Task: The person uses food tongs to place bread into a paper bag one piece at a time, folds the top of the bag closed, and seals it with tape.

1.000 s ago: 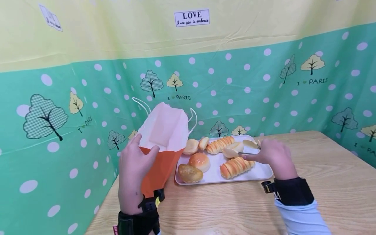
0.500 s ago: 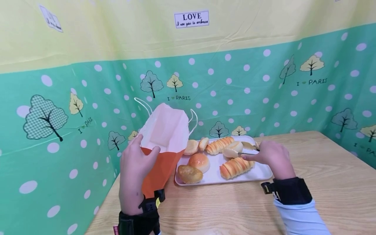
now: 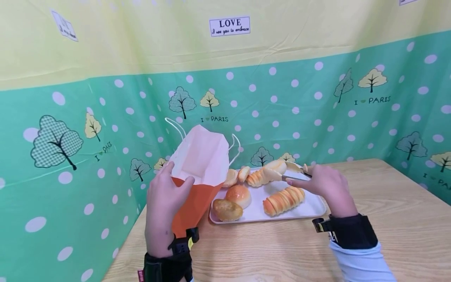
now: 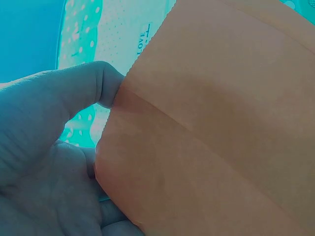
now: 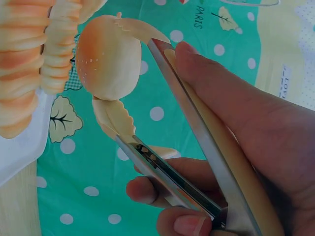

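My left hand (image 3: 167, 199) pinches the open rim of an orange paper bag (image 3: 192, 203) with a white inside and white cord handles. In the left wrist view the thumb and fingers lie on either side of the bag's edge. My right hand (image 3: 327, 188) grips metal tongs (image 5: 197, 118) with cream-coloured, scalloped tips. Between those tips is a round sesame bun (image 5: 110, 59), golden on one side and pale on the other. In the head view the bun hangs above the back of a white tray (image 3: 251, 213), overlapping a ridged bread roll (image 3: 256, 178).
Another ridged roll (image 3: 283, 201) lies at the tray's front right. At its left are a glossy round bun (image 3: 239, 196), a brown oval bread (image 3: 227, 210) and smaller pale pieces (image 3: 244, 174). Behind the wooden table (image 3: 267, 250) hangs a green and yellow printed curtain (image 3: 275, 117).
The tongs have lifted the sesame bun up from the tray, off the spot behind the front ridged roll. The bag and left hand have shifted slightly right.
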A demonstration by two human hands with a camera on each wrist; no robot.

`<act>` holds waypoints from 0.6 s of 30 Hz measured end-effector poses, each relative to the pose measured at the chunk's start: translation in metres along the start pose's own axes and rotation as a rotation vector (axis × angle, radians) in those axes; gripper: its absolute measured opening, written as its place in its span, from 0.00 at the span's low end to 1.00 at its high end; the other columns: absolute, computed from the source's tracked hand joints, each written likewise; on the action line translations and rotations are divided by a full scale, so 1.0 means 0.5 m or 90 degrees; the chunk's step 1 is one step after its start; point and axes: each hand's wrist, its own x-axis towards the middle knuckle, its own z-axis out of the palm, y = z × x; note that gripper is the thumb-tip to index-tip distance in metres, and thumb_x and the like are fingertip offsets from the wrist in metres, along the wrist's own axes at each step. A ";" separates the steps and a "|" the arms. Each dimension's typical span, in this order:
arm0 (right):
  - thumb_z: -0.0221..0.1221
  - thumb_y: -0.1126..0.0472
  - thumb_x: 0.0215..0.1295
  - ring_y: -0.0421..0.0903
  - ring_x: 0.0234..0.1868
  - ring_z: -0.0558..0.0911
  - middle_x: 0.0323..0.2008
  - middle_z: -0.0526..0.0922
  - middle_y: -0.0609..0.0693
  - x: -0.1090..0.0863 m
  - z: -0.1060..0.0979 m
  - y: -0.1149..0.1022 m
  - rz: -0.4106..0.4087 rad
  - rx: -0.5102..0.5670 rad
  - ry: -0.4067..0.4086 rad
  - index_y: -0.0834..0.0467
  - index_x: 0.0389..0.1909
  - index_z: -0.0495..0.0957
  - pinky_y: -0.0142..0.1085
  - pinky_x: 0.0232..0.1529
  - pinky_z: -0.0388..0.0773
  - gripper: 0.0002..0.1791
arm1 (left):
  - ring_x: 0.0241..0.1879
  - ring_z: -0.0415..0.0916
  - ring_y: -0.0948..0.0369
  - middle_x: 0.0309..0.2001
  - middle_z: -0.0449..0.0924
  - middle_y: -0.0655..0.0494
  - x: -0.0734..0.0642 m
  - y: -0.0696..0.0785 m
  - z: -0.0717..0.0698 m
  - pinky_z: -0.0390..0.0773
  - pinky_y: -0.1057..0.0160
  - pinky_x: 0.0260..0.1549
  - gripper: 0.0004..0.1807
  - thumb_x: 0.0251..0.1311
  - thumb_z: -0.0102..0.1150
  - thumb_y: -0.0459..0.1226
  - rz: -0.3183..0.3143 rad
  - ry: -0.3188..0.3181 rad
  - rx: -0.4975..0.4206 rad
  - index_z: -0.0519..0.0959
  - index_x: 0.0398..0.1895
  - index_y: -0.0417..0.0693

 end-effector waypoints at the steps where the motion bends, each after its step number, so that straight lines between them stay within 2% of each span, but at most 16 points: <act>1: 0.46 0.14 0.30 0.51 0.23 0.69 0.22 0.67 0.54 -0.001 -0.004 0.000 -0.001 0.001 0.003 0.60 0.31 0.74 0.39 0.19 0.61 0.51 | 0.36 0.72 0.48 0.66 0.65 0.38 0.000 0.000 0.001 0.79 0.53 0.27 0.37 0.54 0.55 0.44 0.000 0.000 -0.002 0.62 0.67 0.38; 4: 0.43 0.13 0.32 0.52 0.24 0.70 0.28 0.73 0.61 -0.007 -0.015 -0.003 0.000 0.010 0.012 0.63 0.47 0.77 0.40 0.19 0.59 0.60 | 0.46 0.71 0.45 0.66 0.64 0.37 0.000 0.002 0.003 0.81 0.49 0.33 0.37 0.54 0.54 0.44 0.002 0.001 -0.002 0.61 0.67 0.37; 7: 0.41 0.13 0.34 0.53 0.25 0.72 0.39 0.78 0.69 -0.014 -0.030 -0.008 0.002 0.023 0.031 0.60 0.64 0.67 0.41 0.18 0.62 0.65 | 0.45 0.71 0.45 0.68 0.62 0.37 0.001 0.002 0.006 0.79 0.50 0.29 0.37 0.54 0.54 0.44 -0.001 0.000 -0.003 0.61 0.67 0.36; 10: 0.41 0.14 0.36 0.55 0.27 0.73 0.44 0.78 0.73 -0.022 -0.043 -0.017 0.006 0.040 0.064 0.56 0.66 0.63 0.41 0.17 0.63 0.63 | 0.46 0.71 0.45 0.68 0.62 0.37 0.001 0.004 0.007 0.80 0.50 0.29 0.37 0.54 0.54 0.44 0.001 0.000 -0.004 0.61 0.67 0.36; 14: 0.42 0.16 0.40 0.53 0.26 0.73 0.31 0.80 0.64 -0.033 -0.059 -0.035 0.003 0.063 0.109 0.55 0.67 0.63 0.42 0.17 0.62 0.59 | 0.48 0.70 0.44 0.67 0.62 0.37 0.001 0.005 0.006 0.82 0.47 0.36 0.37 0.55 0.55 0.44 -0.002 -0.004 -0.008 0.60 0.67 0.37; 16: 0.42 0.17 0.41 0.52 0.24 0.72 0.23 0.76 0.57 -0.040 -0.066 -0.046 -0.002 0.072 0.129 0.55 0.67 0.63 0.42 0.17 0.61 0.58 | 0.49 0.70 0.44 0.67 0.63 0.37 0.001 0.004 0.003 0.83 0.46 0.37 0.38 0.55 0.55 0.44 -0.008 -0.011 -0.011 0.59 0.68 0.37; 18: 0.42 0.17 0.43 0.51 0.22 0.70 0.20 0.72 0.53 -0.046 -0.072 -0.056 -0.010 0.077 0.151 0.55 0.67 0.64 0.41 0.16 0.60 0.58 | 0.51 0.69 0.44 0.68 0.62 0.37 0.001 0.003 0.001 0.82 0.45 0.40 0.38 0.56 0.54 0.45 -0.014 -0.020 -0.011 0.58 0.68 0.37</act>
